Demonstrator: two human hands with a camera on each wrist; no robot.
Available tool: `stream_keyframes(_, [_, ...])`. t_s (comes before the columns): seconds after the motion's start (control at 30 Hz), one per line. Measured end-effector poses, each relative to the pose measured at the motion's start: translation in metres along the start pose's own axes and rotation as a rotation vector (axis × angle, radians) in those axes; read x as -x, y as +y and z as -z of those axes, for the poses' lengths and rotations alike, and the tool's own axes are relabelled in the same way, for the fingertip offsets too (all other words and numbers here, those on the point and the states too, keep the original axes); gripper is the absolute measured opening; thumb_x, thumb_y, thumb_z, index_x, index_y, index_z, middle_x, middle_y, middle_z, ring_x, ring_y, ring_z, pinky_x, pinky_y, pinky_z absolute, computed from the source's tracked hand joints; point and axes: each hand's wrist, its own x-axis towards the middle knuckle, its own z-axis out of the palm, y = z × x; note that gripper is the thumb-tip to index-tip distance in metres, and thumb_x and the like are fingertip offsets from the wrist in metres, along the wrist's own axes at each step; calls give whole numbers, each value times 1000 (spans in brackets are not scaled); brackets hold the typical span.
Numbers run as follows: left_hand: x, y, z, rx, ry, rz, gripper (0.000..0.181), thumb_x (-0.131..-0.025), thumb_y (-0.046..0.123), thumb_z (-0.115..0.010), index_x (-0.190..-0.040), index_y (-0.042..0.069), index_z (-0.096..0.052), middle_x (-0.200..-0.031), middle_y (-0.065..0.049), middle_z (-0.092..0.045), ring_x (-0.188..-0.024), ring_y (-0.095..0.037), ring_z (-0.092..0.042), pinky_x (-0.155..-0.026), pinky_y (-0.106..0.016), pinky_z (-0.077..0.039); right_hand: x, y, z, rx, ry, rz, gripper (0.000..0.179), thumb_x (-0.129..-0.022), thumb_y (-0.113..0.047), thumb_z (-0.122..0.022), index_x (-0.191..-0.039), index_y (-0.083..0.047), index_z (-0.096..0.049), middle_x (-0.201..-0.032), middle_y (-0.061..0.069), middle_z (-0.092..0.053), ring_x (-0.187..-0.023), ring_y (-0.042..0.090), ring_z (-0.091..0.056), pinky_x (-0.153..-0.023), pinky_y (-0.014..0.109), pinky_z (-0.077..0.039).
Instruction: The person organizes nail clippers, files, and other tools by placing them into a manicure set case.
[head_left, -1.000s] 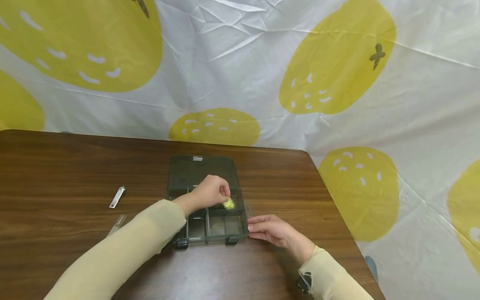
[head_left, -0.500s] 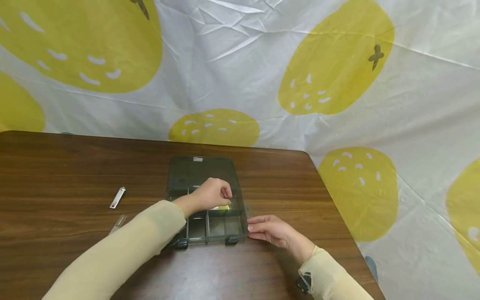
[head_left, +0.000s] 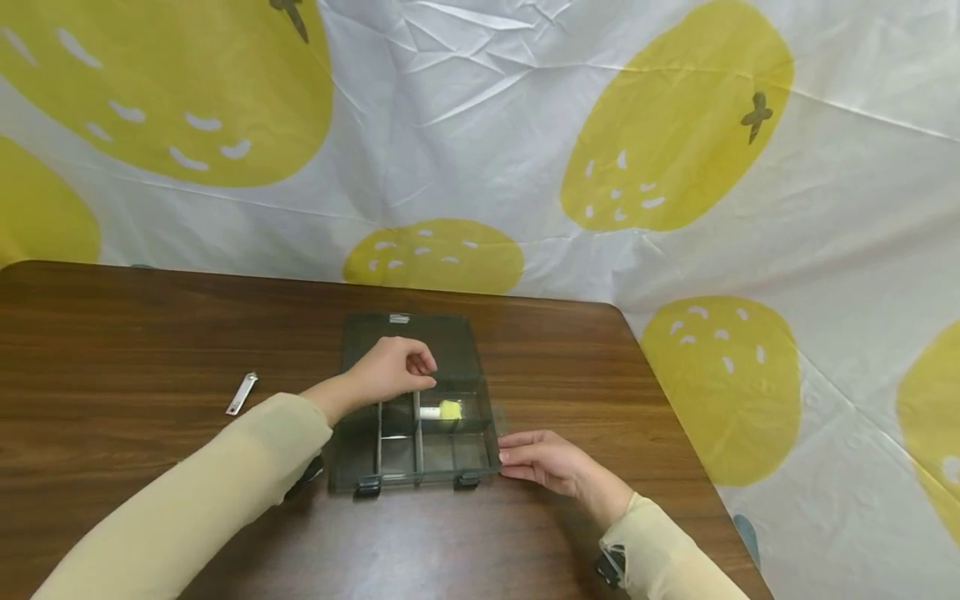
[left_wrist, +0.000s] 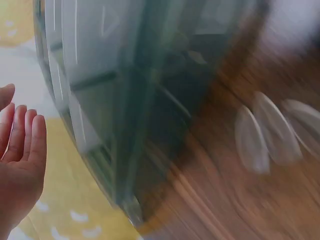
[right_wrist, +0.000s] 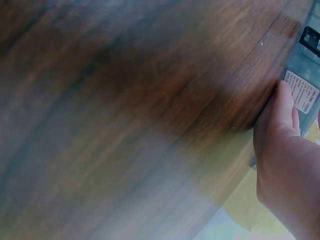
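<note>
A dark translucent compartment box [head_left: 401,481] lies on the table with its lid [head_left: 442,342] folded back. Inside a right-hand compartment rests a small piece with a white part and a yellow end [head_left: 450,410]; its exact kind is unclear. My left hand [head_left: 390,368] hovers over the box's left half, fingers loosely bent and nothing between them. In the left wrist view the fingers of the left hand [left_wrist: 22,150] appear fairly straight beside the blurred box. My right hand [head_left: 546,460] touches the box's right side with extended fingers, near a white label [right_wrist: 301,92] in the right wrist view.
A silver nail clipper [head_left: 242,393] lies left of the box on the brown wooden table [head_left: 135,350]. Several clear curved pieces [left_wrist: 267,132] show blurred on the wood in the left wrist view. Behind the table hangs a white cloth with yellow fruit prints [head_left: 480,125].
My left hand has let go of the white-and-yellow piece, which now lies in the compartment. The hand has then risen leftward. My right hand stays at the box's side.
</note>
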Motion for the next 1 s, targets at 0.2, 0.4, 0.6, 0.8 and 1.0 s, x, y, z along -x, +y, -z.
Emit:
stream_keyframes(0.2, [14, -20, 30, 4, 90, 41, 17, -81, 12, -70, -93, 0, -66, -82, -7, -65, -74, -14, -59, -72, -29, -49, 1, -1, 3, 3, -1, 2, 54, -87, 0, -55, -130, 23, -33, -97, 2, -65, -90, 8, -63, -90, 30, -51])
stream_keyframes(0.4, [36, -43, 58, -15, 170, 115, 18, -82, 13, -69, -94, 0, -66, -86, -10, -65, -77, -17, -60, -71, -29, -49, 1, -2, 5, 12, -6, 3, 54, -87, 0, -56, -131, 23, -33, -101, 5, -65, -92, 9, -64, -91, 31, -50])
stream_keyframes(0.6, [60, -57, 76, -45, 211, 187, 21, -84, 17, -68, -96, 1, -65, -90, -11, -65, -80, -18, -59, -71, -29, -47, 3, -3, 8, 33, -5, -2, 55, -88, 0, -55, -132, 23, -31, -104, 5, -63, -94, 9, -63, -93, 33, -49])
stream_keyframes(0.8, [81, -72, 85, -54, 248, 244, 26, -86, 24, -67, -100, 2, -64, -93, -12, -65, -79, -15, -57, -68, -25, -47, 5, -3, 11, 25, -5, -4, 54, -88, 0, -54, -131, 23, -31, -99, 2, -64, -92, 8, -63, -92, 31, -50])
stream_keyframes(1.0, [96, -89, 93, -62, 311, 274, 31, -86, 26, -67, -102, 0, -64, -94, -14, -66, -73, -3, -56, -64, -19, -47, 5, -1, 13, 15, -12, 0, 53, -89, 1, -53, -131, 23, -31, -98, 1, -65, -91, 7, -63, -91, 30, -50])
